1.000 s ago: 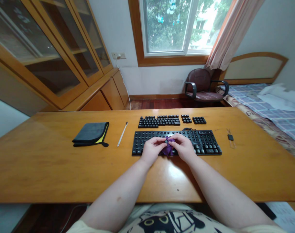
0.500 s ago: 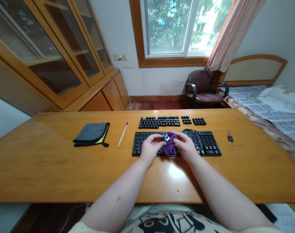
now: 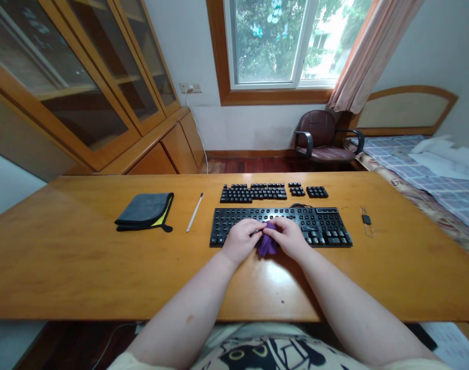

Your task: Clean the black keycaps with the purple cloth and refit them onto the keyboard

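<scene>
My left hand [image 3: 242, 240] and my right hand [image 3: 290, 237] meet above the front of a black keyboard [image 3: 327, 225], fingers pinched together. A small purple cloth [image 3: 267, 246] is gripped by my right hand and bunches down between the hands. The left fingers are closed on a small black keycap, now mostly hidden by the fingers and cloth. Many of the keyboard's caps are off, baring the switches, while some keys stay in place at its lower right.
Loose black keycaps [image 3: 269, 193] lie in rows behind the keyboard. A white brush [image 3: 195, 213] and a folded grey cloth [image 3: 144, 209] lie to the left. On the right is a wire keycap puller [image 3: 366, 220]. All rest on a wooden desk [image 3: 103, 277].
My hands have come closer together, and the right one has brought the cloth to the left fingers. The keycap visible before is now mostly covered. The cloth hangs lower.
</scene>
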The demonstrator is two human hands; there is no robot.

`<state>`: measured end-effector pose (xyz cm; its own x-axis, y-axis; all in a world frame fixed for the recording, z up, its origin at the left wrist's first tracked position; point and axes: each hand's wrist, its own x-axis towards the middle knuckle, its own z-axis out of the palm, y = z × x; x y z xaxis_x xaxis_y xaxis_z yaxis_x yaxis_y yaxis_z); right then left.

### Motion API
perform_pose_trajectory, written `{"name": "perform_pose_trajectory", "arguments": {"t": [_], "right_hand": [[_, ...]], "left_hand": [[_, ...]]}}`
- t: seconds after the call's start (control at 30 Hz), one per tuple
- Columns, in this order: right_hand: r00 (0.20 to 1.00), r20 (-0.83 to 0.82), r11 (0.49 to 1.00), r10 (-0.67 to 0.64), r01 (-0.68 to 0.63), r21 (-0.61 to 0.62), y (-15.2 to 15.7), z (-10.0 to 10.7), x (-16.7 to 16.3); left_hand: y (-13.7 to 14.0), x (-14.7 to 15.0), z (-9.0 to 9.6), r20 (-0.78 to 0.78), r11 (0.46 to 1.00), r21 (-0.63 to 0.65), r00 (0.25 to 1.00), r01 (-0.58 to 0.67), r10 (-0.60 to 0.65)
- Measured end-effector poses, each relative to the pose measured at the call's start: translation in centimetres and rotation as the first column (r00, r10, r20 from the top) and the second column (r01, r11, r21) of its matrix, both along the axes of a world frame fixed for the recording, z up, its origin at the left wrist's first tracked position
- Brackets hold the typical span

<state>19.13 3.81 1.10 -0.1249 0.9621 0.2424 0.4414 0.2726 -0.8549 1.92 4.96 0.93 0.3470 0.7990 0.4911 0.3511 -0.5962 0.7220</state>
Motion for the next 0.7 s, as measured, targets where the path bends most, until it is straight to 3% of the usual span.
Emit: {"name": "perform_pose_trajectory", "arguments": {"t": [0.27, 0.5, 0.7], "right_hand": [[0.989, -0.117, 0.995, -0.085, 0.079, -0.054, 0.2, -0.2, -0.2], [0.919, -0.383, 0.98, -0.095, 0.019, -0.197, 0.1, 0.0, -0.7], [0.865, -0.467, 0.969, -0.186, 0.082, -0.233, 0.3, -0.4, -0.3]], "left_hand": [[0.1, 0.7, -0.3, 0.047, 0.992, -0.118, 0.998, -0.046, 0.052], [0.3, 1.1, -0.6, 0.296, 0.944, -0.329, 0.949, -0.004, 0.107], [0.3, 1.0, -0.4, 0.301, 0.961, -0.265, 0.941, -0.071, 0.153]]}}
